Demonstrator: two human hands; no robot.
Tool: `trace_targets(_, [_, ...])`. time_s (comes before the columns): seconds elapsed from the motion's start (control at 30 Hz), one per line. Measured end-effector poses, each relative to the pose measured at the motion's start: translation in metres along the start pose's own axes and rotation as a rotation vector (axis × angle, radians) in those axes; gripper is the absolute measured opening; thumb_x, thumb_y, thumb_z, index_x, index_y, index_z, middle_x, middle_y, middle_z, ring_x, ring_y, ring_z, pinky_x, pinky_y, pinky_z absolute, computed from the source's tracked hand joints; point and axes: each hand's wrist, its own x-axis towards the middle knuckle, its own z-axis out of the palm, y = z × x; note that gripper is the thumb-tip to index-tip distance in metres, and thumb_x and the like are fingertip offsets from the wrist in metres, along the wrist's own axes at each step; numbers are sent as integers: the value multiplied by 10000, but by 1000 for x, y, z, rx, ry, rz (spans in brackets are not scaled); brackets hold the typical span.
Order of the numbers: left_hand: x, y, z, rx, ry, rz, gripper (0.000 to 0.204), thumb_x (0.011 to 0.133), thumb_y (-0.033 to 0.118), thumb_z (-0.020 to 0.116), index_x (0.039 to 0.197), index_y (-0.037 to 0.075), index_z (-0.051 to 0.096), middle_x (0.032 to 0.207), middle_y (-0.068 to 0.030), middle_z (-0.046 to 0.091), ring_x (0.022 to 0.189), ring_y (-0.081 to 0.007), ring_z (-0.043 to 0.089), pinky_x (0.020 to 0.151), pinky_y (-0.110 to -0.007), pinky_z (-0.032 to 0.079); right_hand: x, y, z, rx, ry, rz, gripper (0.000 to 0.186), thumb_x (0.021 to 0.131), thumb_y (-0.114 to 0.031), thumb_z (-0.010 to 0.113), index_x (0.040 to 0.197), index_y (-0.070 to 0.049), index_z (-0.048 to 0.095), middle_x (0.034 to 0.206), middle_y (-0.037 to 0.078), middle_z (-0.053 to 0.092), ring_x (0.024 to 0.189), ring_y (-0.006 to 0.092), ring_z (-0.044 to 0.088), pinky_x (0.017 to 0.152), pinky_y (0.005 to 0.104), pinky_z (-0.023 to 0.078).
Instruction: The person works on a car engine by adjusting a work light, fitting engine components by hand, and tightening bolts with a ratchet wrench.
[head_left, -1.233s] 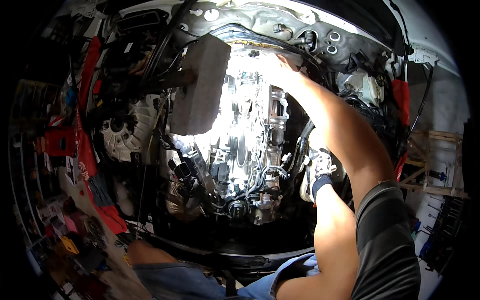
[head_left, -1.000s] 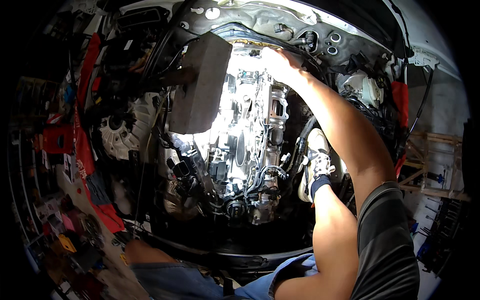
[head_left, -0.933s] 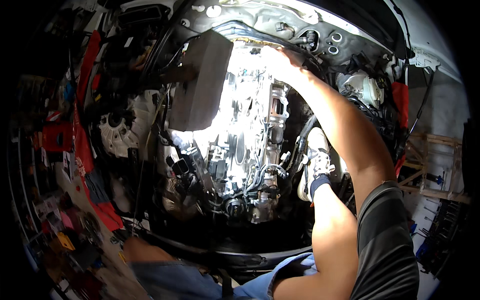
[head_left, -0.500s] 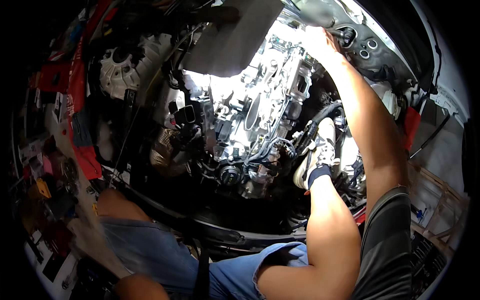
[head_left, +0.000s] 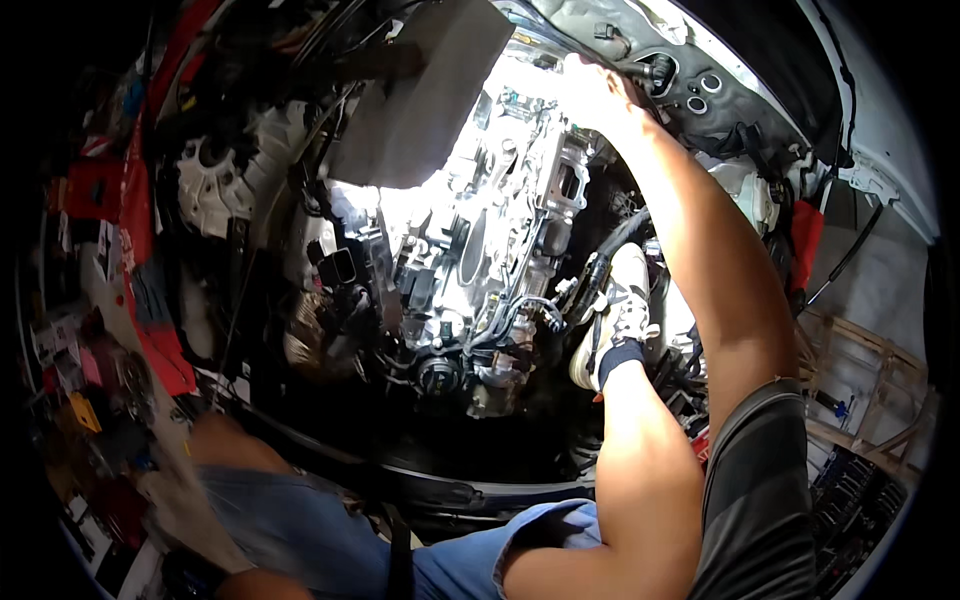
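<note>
Bare-metal engine (head_left: 480,250), stripped and lit.
Right hand (head_left: 590,90) reaches its top rear edge; grip washed out, cannot tell. Left hand unseen.

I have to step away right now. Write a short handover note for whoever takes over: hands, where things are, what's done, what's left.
Right hand: stretched to the far top of the engine, in the lamp glare; whether it grips anything cannot be told.
Left hand: not in view.
Stance: right foot in a white shoe planted inside the bay beside the engine, knee bent over the front edge.
A grey panel leans over the engine's left side.
Done: engine top stands exposed and lit.
Left: whatever the right hand works on at the rear; check it by touch.
</note>
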Motion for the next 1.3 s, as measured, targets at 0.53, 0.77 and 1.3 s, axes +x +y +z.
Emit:
trace_targets(0.53, [85,-261,-219,1601,302,-370,451,910,191,675,1321,32,581,1237,-230,626,1181,-345,580,1033,-464,435,-13,11,-25,157,-144,190,391,928,-445,587,993,-85,727,1002,150,738,934,291,719,830,394,576])
trace_targets(0.77, [144,-355,-321,1871,315,23,573,892,237,665,1402,26,510,1372,-244,554,1297,-411,484,1106,-494,367,13,11,-22,178,-276,-232,293,929,-328,578,1098,-116,691,937,120,714,872,328,702,794,427,578])
trace_targets(1.3, [168,-367,-274,1558,530,-72,318,781,10,666,1092,81,673,1049,-92,651,892,-308,641,745,-392,521,22,60,-6,274,38,-574,218,915,-233,705,943,-39,609,653,133,636,609,317,669,559,397,552])
